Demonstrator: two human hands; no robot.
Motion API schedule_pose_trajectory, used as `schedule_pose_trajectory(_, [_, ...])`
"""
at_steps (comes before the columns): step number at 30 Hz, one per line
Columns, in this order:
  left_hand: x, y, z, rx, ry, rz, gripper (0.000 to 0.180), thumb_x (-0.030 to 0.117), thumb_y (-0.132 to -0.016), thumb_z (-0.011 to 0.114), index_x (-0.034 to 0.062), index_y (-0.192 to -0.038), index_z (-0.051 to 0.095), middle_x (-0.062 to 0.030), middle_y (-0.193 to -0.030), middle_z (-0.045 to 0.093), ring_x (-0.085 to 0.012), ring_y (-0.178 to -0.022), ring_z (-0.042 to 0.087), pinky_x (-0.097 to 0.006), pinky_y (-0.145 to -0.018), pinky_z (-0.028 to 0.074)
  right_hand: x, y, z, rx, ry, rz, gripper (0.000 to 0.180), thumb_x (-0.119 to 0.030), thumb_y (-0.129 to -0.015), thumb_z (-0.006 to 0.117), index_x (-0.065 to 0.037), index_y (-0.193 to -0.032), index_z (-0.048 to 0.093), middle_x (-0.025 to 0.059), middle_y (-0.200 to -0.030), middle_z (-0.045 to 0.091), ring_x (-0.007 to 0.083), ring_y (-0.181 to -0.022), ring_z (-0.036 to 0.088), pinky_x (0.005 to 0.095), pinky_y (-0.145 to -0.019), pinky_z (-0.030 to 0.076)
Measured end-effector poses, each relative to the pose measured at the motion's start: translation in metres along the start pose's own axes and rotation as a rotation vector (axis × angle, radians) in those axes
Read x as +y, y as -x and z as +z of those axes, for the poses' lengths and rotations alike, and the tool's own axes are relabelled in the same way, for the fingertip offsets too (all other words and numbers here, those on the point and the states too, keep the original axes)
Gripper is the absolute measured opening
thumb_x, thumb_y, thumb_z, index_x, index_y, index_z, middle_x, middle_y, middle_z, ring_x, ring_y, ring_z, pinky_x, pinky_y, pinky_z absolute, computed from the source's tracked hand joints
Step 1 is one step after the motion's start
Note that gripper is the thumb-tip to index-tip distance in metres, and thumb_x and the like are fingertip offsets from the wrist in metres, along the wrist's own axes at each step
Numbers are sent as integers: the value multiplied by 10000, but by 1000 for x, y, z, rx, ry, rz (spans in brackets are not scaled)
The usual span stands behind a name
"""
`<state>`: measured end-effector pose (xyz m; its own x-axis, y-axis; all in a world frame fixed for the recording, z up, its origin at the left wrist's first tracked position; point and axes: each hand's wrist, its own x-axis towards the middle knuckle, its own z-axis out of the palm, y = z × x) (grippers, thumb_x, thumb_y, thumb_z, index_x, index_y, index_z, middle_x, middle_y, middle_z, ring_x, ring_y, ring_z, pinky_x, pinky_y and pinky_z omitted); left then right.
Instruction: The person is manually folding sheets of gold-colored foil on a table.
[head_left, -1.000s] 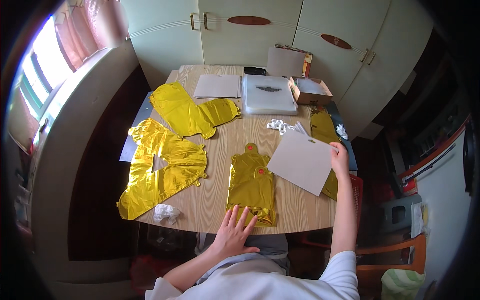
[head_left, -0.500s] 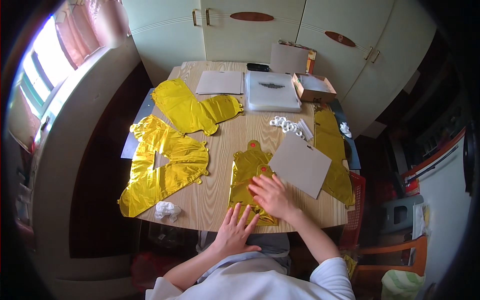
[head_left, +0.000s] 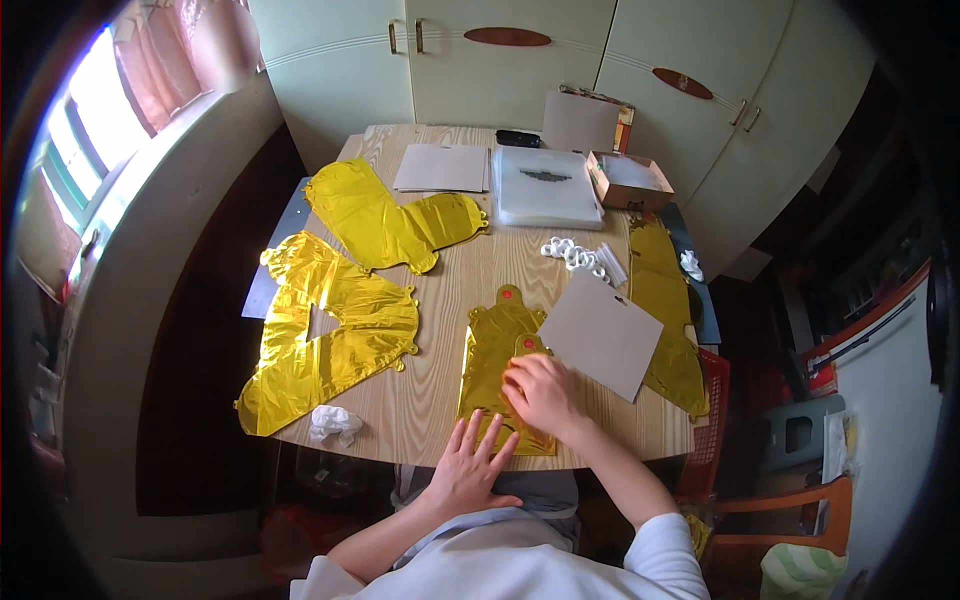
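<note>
Left hand (head_left: 468, 470) rests wide on the near gold foil balloon (head_left: 486, 360); right hand (head_left: 545, 398) curls over it, grip unclear; sideways dragging could crease it.

Left hand (head_left: 475, 462) spread flat on near end of folded gold foil balloon (head_left: 487, 345). Right hand (head_left: 545, 395), fingers curled, at balloon's right side. Grey card (head_left: 605, 335) beside.

The person wears a loose, near-white top (head_left: 500, 570), softly creased across the front, with bluish-grey shading in its folds. Its short, wide sleeves (head_left: 655, 555) leave the slender forearms (head_left: 622, 470) and the fingers (head_left: 489, 434) bare; a greyish lower garment (head_left: 548, 484) shows past the front.
</note>
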<state>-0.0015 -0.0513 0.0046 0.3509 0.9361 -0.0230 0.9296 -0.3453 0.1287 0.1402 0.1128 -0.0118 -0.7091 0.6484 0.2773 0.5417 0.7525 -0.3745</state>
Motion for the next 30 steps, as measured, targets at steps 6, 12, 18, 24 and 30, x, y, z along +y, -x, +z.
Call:
schedule_pose_trajectory(6, [0,-2,-1,-11,-7,0,1016,837,-759,477,162,-1507,345,-211,-1540,314,-482,-1426,232,-575,-1166,173,2,-92,17,-155,-31,280,229,-399,-827,706,-173,-836,734,52,-985,640,258,-1038,556,418,-932,414])
schedule_pose_trajectory(12, [0,0,0,-15,-1,-8,1027,846,-750,478,171,-1511,339,-206,-1547,307,-476,-1435,218,-576,-1168,165,-1,-113,27,-306,-5,332,212,-409,-812,725,-201,-835,754,40,-1046,657,259,-1080,543,466,-926,351])
schedule_pose_trajectory(18, [0,-1,-1,-31,-4,-8,1029,849,-757,464,170,-1518,327,-205,-1557,290,-469,-1446,198,-573,-1172,155,0,-115,32,-362,-83,395,194,-400,-832,712,-213,-860,755,10,-1048,660,250,-1074,544,472,-908,342])
schedule_pose_trajectory(24, [0,-1,-4,-47,4,-9,1008,823,-779,470,156,-1520,318,-207,-1559,282,-461,-1446,208,-569,-1171,163,-1,-110,34,-248,-169,440,208,-407,-806,723,-211,-871,744,13,-982,649,245,-1066,535,482,-875,316])
schedule_pose_trajectory(30, [0,-1,-5,-44,-8,-8,1010,826,-775,473,158,-1518,323,-205,-1556,288,-459,-1444,213,-570,-1170,166,-1,-110,32,-244,-202,460,201,-418,-808,721,-231,-876,751,2,-971,654,249,-1030,550,481,-862,325])
